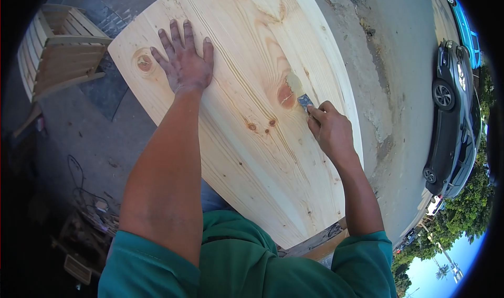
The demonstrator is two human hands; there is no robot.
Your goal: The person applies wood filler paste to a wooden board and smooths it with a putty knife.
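Note:
A pale pine board point(236, 156) with several knots lies in front of me. Flat on its upper left part rests my left hand point(188, 64), fingers spread, beside a reddish knot point(144, 63). My right hand point(332, 131) grips a small putty knife point(304, 102), its handle mostly hidden by the fingers. The blade sits at the right edge of a large knot point(285, 96). A beige smear of putty point(294, 82) covers the wood just above that knot and the blade.
A slatted wooden piece of furniture point(65, 49) stands on the ground at the left. Below it lie a dark cable point(79, 180) and scattered debris. To the right runs a paved road point(404, 77), with a dark parked car point(454, 119) and a blue vehicle point(463, 22).

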